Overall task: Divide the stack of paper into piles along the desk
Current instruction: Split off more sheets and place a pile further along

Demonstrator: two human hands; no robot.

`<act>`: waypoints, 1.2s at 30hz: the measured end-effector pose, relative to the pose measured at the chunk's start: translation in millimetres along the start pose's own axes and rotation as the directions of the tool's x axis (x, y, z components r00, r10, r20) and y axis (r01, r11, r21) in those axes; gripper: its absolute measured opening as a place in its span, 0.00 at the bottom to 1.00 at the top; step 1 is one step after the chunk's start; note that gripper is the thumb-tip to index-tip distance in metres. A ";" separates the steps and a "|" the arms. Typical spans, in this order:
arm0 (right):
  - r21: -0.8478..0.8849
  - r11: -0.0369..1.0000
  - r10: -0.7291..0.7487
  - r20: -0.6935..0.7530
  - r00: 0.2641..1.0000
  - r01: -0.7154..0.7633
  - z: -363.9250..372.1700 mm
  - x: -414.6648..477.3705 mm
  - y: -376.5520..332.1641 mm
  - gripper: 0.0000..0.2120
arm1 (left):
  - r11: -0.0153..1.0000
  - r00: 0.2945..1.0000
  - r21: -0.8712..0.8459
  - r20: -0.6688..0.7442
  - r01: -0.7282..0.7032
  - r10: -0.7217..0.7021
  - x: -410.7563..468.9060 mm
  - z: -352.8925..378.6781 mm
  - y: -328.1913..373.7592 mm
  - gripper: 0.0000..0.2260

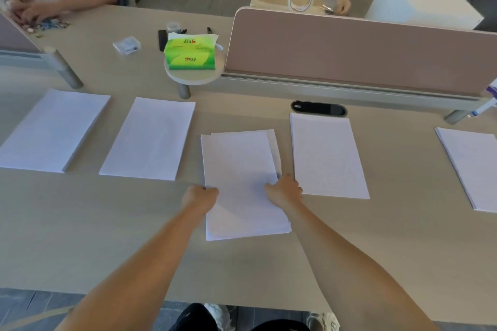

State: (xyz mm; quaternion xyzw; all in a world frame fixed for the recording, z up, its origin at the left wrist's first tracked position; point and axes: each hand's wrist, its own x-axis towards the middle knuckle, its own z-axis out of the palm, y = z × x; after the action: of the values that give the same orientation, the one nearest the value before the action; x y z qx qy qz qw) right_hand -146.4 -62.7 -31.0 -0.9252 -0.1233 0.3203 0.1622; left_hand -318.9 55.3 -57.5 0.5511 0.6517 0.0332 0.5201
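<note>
A loose stack of white paper [239,169] lies in the middle of the desk, its sheets slightly fanned at the top right. My left hand [200,197] grips its left edge and my right hand [283,189] grips its right edge, both with fingers curled. Four other white piles lie in a row along the desk: a thick one at the far left [52,130], one left of centre [150,140], one right of centre [326,156], and one at the far right edge [473,166], partly cut off by the frame.
A pink divider screen [349,54] stands behind the piles, with a black cable port [318,108] in front of it. A green tissue box [191,54] sits on a small round stand. Two other people work across the desk. The desk's near edge [107,295] is close to me.
</note>
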 end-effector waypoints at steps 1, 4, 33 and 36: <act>-0.027 1.000 -0.004 -0.002 1.000 0.004 -0.1 0.0 -0.8 0.28 | 1.000 1.000 0.013 -0.009 0.000 0.000 1.8 0.6 -1.5 0.03; -0.077 0.997 -0.010 -0.007 1.000 0.009 -2.3 2.0 -5.2 0.26 | 1.000 1.000 0.017 -0.015 -0.006 0.006 1.3 1.5 -2.1 0.05; 0.435 0.899 -0.108 0.343 0.933 -0.056 -6.0 20.4 -20.2 0.16 | 0.997 0.991 0.074 -0.127 -0.026 0.035 -17.5 -5.1 8.6 0.09; 0.463 0.880 -0.110 0.418 0.902 -0.107 -2.0 15.3 -18.0 0.11 | 0.999 0.991 0.045 -0.129 -0.024 0.030 -18.9 -12.7 8.8 0.11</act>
State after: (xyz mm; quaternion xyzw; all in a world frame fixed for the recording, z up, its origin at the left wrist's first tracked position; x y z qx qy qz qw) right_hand -135.7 -41.6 -31.1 -0.7622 -0.0745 0.5376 0.3528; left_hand -324.7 51.3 -34.1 0.5677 0.6772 0.0616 0.4640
